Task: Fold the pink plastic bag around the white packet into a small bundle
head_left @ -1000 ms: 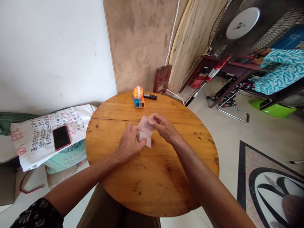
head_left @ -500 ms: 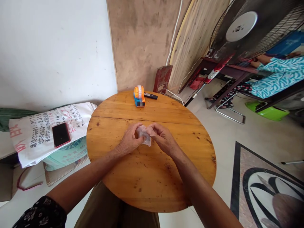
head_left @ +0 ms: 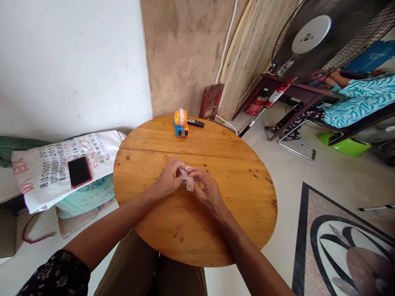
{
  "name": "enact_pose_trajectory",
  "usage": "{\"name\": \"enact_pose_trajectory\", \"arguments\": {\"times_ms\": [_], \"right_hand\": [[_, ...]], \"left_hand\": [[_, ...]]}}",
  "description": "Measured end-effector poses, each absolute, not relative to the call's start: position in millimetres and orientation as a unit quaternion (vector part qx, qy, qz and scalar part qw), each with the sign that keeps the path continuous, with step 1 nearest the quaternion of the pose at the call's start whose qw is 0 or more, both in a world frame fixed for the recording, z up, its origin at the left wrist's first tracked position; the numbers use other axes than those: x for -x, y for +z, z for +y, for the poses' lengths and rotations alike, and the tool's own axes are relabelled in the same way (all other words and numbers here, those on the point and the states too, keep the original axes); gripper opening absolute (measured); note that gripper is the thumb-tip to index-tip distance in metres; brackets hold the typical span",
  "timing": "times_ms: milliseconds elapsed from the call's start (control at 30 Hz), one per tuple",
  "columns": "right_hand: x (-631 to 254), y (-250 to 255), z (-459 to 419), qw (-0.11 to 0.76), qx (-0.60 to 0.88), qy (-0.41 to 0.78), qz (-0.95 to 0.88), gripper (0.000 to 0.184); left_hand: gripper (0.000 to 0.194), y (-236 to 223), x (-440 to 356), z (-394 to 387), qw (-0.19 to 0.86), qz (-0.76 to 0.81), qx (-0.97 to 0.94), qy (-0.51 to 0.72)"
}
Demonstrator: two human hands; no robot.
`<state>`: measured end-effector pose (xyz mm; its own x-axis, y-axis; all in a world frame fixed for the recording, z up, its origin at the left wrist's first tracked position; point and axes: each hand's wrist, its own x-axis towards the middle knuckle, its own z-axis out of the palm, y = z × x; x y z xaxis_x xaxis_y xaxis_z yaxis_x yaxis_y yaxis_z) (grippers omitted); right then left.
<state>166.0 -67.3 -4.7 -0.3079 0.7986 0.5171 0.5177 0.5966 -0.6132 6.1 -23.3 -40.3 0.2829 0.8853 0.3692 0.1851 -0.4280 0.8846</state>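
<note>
A small, crumpled clear plastic bag (head_left: pixel 190 184) is held between my two hands over the middle of the round wooden table (head_left: pixel 182 230). My left hand (head_left: pixel 169 179) pinches its left side between thumb and fingers. On the other side, my right hand (head_left: pixel 208 191) grips it with bent fingers. Part of the plastic hangs down between the hands, and the rest is hidden behind the fingers. Whether anything is inside it I cannot make out.
Toward the table's far edge stands an orange and blue tape dispenser (head_left: pixel 181 123), with a slim black object (head_left: pixel 195 123) beside it. A phone (head_left: pixel 80 171) lies on a printed white sack (head_left: pixel 105 144) at left. A large fan (head_left: pixel 308 37) and a seated person (head_left: pixel 361 98) are at right.
My right hand has turned and dropped slightly, its fingers now bent lower around the plastic. The bag looks more folded and narrower than before. My left hand has barely moved.
</note>
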Motion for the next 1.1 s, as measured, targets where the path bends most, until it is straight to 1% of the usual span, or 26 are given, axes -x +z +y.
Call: {"name": "enact_pose_trajectory", "arguments": {"times_ms": [200, 333, 433, 500, 600, 633, 667, 700, 767, 833, 933, 1100], "right_hand": [[-164, -10, -72, 0.413, 0.425, 0.109, -0.798, 0.014], [-163, -14, -73, 0.406, 0.422, 0.081, -0.807, 0.015], [-163, -18, -73, 0.397, 0.417, 0.039, -0.817, 0.014], [-164, -20, -73, 0.382, 0.418, -0.002, -0.824, 0.013], [-164, -23, -73, 0.37, 0.413, -0.045, -0.831, 0.014], [-164, -24, -73, 0.371, 0.411, -0.048, -0.831, 0.014], [-164, -25, -73, 0.372, 0.411, -0.048, -0.831, 0.013], [-163, -25, -72, 0.374, 0.41, -0.049, -0.83, 0.012], [-163, -27, -72, 0.375, 0.409, -0.05, -0.83, 0.012], [-163, -27, -71, 0.377, 0.407, -0.053, -0.83, 0.012], [-164, -28, -71, 0.388, 0.404, -0.047, -0.827, 0.012], [-165, -26, -68, 0.429, 0.393, 0.031, -0.813, 0.015]], "left_hand": [[0.023, -36, 2, -22, 0.324, 0.348, -0.766, 0.434], [0.015, -28, 10, -22, 0.341, 0.342, -0.777, 0.403], [0.018, -21, 19, -20, 0.333, 0.316, -0.81, 0.365], [0.03, -20, 24, -19, 0.322, 0.301, -0.83, 0.34], [0.062, -25, 29, -18, 0.284, 0.303, -0.857, 0.305], [0.071, -28, 29, -18, 0.27, 0.302, -0.867, 0.29], [0.075, -31, 28, -17, 0.261, 0.299, -0.875, 0.278], [0.075, -33, 28, -17, 0.255, 0.296, -0.88, 0.272], [0.066, -39, 25, -15, 0.248, 0.284, -0.883, 0.281], [0.055, -42, 22, -14, 0.239, 0.262, -0.879, 0.318], [0.046, -44, 18, -12, 0.227, 0.223, -0.866, 0.386], [0.038, -37, 12, -15, 0.25, 0.207, -0.836, 0.443]]}}
